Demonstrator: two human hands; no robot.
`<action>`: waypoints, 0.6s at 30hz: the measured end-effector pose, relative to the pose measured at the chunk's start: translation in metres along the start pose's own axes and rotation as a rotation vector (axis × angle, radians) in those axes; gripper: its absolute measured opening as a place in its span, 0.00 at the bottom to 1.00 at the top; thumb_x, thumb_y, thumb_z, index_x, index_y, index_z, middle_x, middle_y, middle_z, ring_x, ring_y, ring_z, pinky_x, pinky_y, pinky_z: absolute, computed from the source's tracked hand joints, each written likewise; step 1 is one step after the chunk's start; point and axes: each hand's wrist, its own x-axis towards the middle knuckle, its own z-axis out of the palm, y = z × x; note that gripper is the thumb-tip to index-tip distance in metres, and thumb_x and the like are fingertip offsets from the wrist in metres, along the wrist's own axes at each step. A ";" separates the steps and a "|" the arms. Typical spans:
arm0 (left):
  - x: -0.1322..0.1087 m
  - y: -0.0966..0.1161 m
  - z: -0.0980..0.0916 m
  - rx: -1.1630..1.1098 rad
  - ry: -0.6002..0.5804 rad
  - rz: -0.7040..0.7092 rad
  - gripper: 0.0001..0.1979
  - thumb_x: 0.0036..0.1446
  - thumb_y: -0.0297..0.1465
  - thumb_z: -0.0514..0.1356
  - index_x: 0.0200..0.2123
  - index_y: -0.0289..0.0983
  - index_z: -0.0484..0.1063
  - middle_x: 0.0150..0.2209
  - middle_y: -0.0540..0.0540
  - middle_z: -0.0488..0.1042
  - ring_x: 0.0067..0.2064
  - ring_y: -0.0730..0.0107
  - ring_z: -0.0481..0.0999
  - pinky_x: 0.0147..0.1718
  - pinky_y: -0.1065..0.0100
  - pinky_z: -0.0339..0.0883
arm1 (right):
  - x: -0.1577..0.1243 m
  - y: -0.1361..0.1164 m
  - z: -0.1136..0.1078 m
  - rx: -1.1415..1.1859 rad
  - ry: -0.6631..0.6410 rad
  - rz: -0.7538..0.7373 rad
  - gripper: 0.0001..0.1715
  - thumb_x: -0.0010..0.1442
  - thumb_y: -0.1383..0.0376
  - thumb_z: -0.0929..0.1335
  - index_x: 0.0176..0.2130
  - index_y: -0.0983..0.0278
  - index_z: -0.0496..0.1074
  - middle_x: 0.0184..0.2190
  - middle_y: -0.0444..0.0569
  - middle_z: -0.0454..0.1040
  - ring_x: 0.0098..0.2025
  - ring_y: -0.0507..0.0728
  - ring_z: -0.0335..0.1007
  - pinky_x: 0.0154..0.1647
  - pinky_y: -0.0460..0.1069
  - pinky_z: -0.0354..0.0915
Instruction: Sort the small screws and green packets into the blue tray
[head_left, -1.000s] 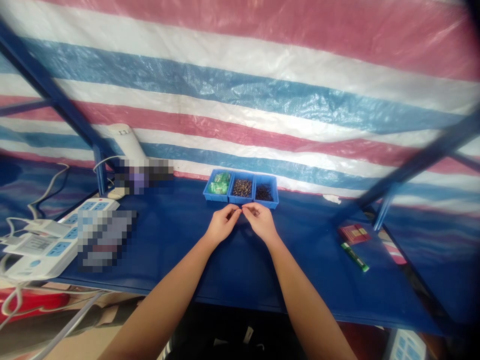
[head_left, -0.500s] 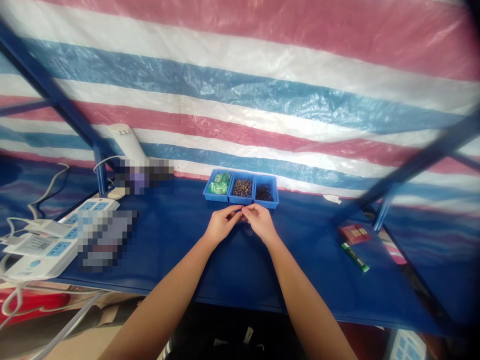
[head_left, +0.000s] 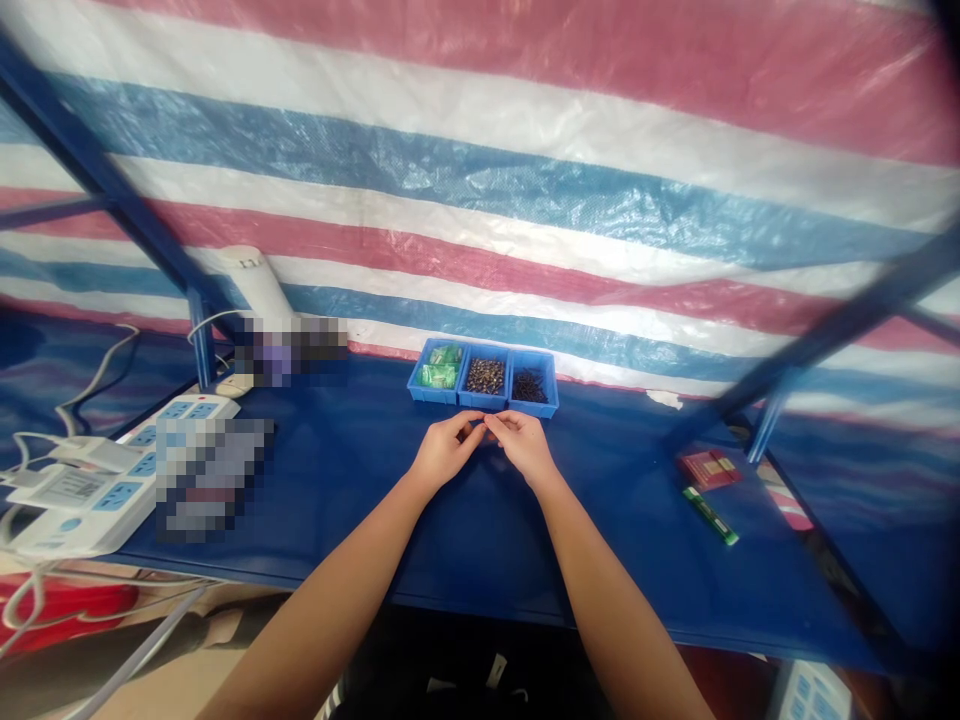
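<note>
My left hand point(head_left: 445, 450) and my right hand point(head_left: 519, 442) meet fingertip to fingertip just in front of three joined blue bins. Both are closed in a pinch; whatever lies between the fingers is too small to make out. The left bin point(head_left: 433, 394) holds green-and-white packets point(head_left: 439, 374). In the middle bin point(head_left: 480, 401) are many small brass-and-dark pieces point(head_left: 485, 376). Dark, thin, screw-like pieces point(head_left: 529, 385) fill part of the right bin point(head_left: 534, 408).
On the left of the blue table point(head_left: 337, 420) lie a white power strip point(head_left: 97, 510) with plugs and cables, and a blurred-out item point(head_left: 217, 480). A white cylinder point(head_left: 259, 285) leans behind. At right are a red box point(head_left: 709, 468) and a green strip point(head_left: 710, 516). Blue frame bars slope at both sides.
Hardly anything differs. The fingertips have shifted very slightly while both hands stay pinched together in the same place.
</note>
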 end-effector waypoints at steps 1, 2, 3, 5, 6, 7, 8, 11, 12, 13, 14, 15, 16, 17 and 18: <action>0.000 -0.001 0.000 0.000 0.018 -0.004 0.16 0.63 0.41 0.55 0.47 0.40 0.76 0.25 0.52 0.73 0.25 0.73 0.71 0.28 0.73 0.65 | 0.000 0.000 0.000 0.005 -0.003 0.001 0.18 0.54 0.51 0.70 0.34 0.64 0.78 0.28 0.49 0.79 0.31 0.57 0.75 0.31 0.49 0.68; 0.001 -0.002 0.000 -0.002 0.037 -0.008 0.16 0.63 0.41 0.55 0.46 0.40 0.76 0.25 0.52 0.73 0.25 0.73 0.71 0.28 0.73 0.65 | 0.000 0.000 0.000 0.010 0.002 0.000 0.18 0.54 0.52 0.71 0.34 0.64 0.78 0.28 0.49 0.79 0.31 0.57 0.75 0.31 0.49 0.68; 0.001 -0.003 0.000 -0.003 0.050 -0.013 0.16 0.63 0.41 0.55 0.46 0.40 0.76 0.25 0.52 0.72 0.25 0.73 0.70 0.28 0.73 0.65 | 0.001 -0.001 0.000 0.016 0.012 -0.002 0.18 0.54 0.52 0.71 0.35 0.64 0.78 0.28 0.49 0.79 0.31 0.57 0.75 0.31 0.49 0.68; 0.001 -0.004 0.001 -0.009 0.059 -0.019 0.16 0.62 0.41 0.56 0.46 0.40 0.76 0.24 0.52 0.71 0.25 0.74 0.69 0.29 0.72 0.64 | 0.001 -0.002 0.000 0.033 0.030 -0.008 0.18 0.53 0.52 0.71 0.35 0.64 0.78 0.30 0.49 0.79 0.31 0.56 0.75 0.31 0.49 0.68; 0.001 -0.005 0.001 -0.014 0.059 -0.020 0.16 0.62 0.41 0.56 0.46 0.40 0.76 0.24 0.52 0.71 0.25 0.74 0.69 0.29 0.72 0.64 | 0.001 -0.003 -0.001 0.046 0.035 -0.008 0.18 0.53 0.52 0.71 0.36 0.64 0.78 0.31 0.50 0.80 0.30 0.56 0.74 0.31 0.49 0.68; 0.002 -0.005 0.002 -0.019 0.058 -0.021 0.16 0.62 0.41 0.56 0.46 0.40 0.76 0.23 0.52 0.70 0.25 0.74 0.68 0.29 0.72 0.64 | 0.001 -0.003 -0.001 0.059 0.036 -0.005 0.18 0.53 0.52 0.71 0.36 0.64 0.78 0.31 0.50 0.80 0.30 0.55 0.74 0.31 0.49 0.68; 0.001 -0.005 0.002 -0.024 0.058 -0.022 0.16 0.62 0.41 0.56 0.46 0.40 0.76 0.23 0.52 0.70 0.25 0.74 0.68 0.29 0.72 0.64 | 0.001 -0.004 -0.001 0.071 0.039 -0.003 0.18 0.53 0.52 0.71 0.36 0.64 0.78 0.31 0.50 0.80 0.30 0.55 0.74 0.31 0.49 0.68; 0.001 -0.004 0.002 -0.046 0.051 -0.028 0.17 0.62 0.42 0.57 0.48 0.41 0.75 0.24 0.53 0.70 0.25 0.74 0.68 0.30 0.72 0.65 | 0.002 -0.004 -0.001 0.095 0.063 0.005 0.19 0.52 0.52 0.72 0.36 0.64 0.78 0.29 0.50 0.79 0.28 0.54 0.73 0.29 0.48 0.68; 0.001 -0.004 0.002 -0.052 0.045 -0.029 0.18 0.62 0.42 0.57 0.50 0.41 0.75 0.24 0.53 0.71 0.25 0.73 0.69 0.31 0.72 0.65 | 0.002 -0.004 -0.001 0.108 0.078 0.011 0.19 0.52 0.52 0.72 0.36 0.64 0.78 0.28 0.50 0.78 0.28 0.54 0.72 0.28 0.48 0.67; 0.001 -0.003 0.001 -0.055 0.041 -0.028 0.18 0.62 0.42 0.56 0.51 0.41 0.74 0.24 0.53 0.71 0.25 0.73 0.69 0.31 0.72 0.66 | 0.003 -0.003 -0.002 0.125 0.099 0.020 0.20 0.51 0.51 0.72 0.36 0.64 0.78 0.28 0.50 0.78 0.27 0.54 0.72 0.27 0.48 0.66; 0.001 -0.003 0.001 -0.056 0.040 -0.027 0.19 0.62 0.42 0.56 0.52 0.41 0.73 0.24 0.53 0.71 0.25 0.73 0.69 0.31 0.72 0.66 | 0.004 -0.003 -0.002 0.146 0.123 0.031 0.20 0.51 0.51 0.72 0.36 0.64 0.78 0.28 0.50 0.78 0.26 0.54 0.72 0.25 0.47 0.66; 0.001 -0.003 0.001 -0.053 0.043 -0.025 0.19 0.62 0.42 0.56 0.52 0.41 0.73 0.24 0.53 0.71 0.25 0.73 0.69 0.31 0.72 0.66 | 0.005 -0.002 -0.003 0.165 0.149 0.041 0.20 0.51 0.52 0.72 0.36 0.65 0.78 0.28 0.50 0.78 0.26 0.53 0.71 0.24 0.47 0.65; 0.001 -0.003 0.001 -0.049 0.047 -0.023 0.19 0.62 0.42 0.56 0.52 0.41 0.73 0.24 0.53 0.70 0.25 0.73 0.69 0.31 0.72 0.66 | 0.006 -0.002 -0.005 0.179 0.177 0.051 0.20 0.51 0.52 0.72 0.36 0.65 0.78 0.29 0.50 0.78 0.26 0.53 0.71 0.24 0.47 0.65; 0.001 -0.003 0.001 -0.047 0.049 -0.023 0.18 0.62 0.41 0.55 0.51 0.40 0.74 0.24 0.53 0.70 0.25 0.74 0.69 0.30 0.72 0.66 | 0.006 -0.002 -0.007 0.183 0.202 0.060 0.20 0.50 0.53 0.72 0.37 0.65 0.78 0.29 0.50 0.78 0.26 0.53 0.71 0.23 0.47 0.64; 0.001 -0.003 0.001 -0.048 0.048 -0.023 0.18 0.63 0.41 0.55 0.50 0.40 0.74 0.24 0.53 0.70 0.25 0.74 0.69 0.30 0.72 0.66 | 0.007 -0.002 -0.009 0.180 0.224 0.068 0.19 0.50 0.54 0.72 0.37 0.65 0.78 0.30 0.50 0.78 0.26 0.53 0.71 0.23 0.46 0.64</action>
